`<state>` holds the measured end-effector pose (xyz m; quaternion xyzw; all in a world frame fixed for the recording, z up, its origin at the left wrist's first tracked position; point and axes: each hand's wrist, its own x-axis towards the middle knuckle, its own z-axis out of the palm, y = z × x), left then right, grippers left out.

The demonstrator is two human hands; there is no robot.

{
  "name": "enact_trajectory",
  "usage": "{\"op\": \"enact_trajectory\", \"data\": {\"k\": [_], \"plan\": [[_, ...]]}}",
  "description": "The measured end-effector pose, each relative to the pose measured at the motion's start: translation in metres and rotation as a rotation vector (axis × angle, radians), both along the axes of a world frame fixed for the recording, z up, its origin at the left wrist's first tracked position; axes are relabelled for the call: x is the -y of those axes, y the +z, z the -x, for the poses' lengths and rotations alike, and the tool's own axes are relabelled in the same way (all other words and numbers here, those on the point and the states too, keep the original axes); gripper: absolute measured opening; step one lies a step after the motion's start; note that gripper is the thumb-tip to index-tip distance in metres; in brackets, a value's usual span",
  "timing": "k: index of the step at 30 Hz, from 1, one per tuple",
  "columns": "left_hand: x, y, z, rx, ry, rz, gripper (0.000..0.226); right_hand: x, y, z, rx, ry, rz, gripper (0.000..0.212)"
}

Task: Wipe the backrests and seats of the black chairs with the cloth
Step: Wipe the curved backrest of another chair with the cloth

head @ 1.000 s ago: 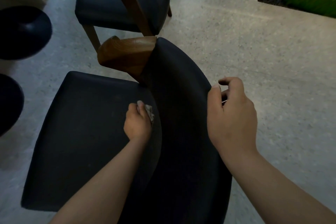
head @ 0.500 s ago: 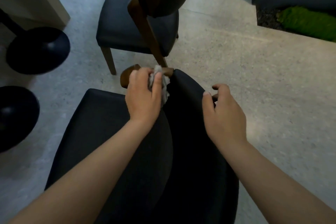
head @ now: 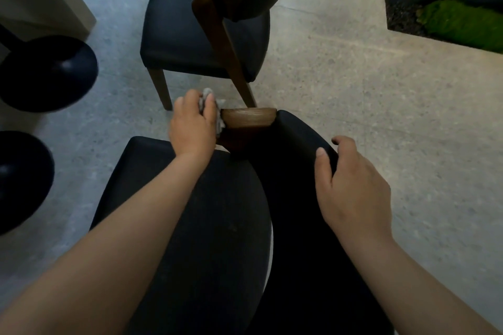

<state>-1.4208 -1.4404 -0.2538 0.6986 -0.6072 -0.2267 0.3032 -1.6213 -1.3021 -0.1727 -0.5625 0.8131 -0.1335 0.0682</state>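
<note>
At backrest (head: 296,144) end, left hand (head: 193,128) grips cloth (head: 209,106).

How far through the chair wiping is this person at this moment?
Nothing visibly marks any surface as finished. In hand: the left hand presses the cloth against the wooden end of the near chair's backrest, while the right hand steadies its top edge. Left, as far as can be judged: the near seat and the second chair beyond, which neither hand touches.
</note>
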Motion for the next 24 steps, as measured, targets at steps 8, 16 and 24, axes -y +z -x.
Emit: {"op": "enact_trajectory", "data": {"k": [8,16,24], "plan": [[0.014,-0.024,-0.035,-0.102,0.031,-0.148,0.036,0.001,-0.001,-0.002,-0.051,-0.011,-0.016,0.043],[-0.077,-0.002,-0.006,-0.397,-0.032,-0.106,0.021,0.000,-0.002,-0.002,-0.056,0.000,-0.006,0.042],[-0.078,0.012,0.046,-0.558,0.014,-0.028,0.030,-0.001,-0.003,-0.002,-0.061,0.019,0.009,0.043]]}}
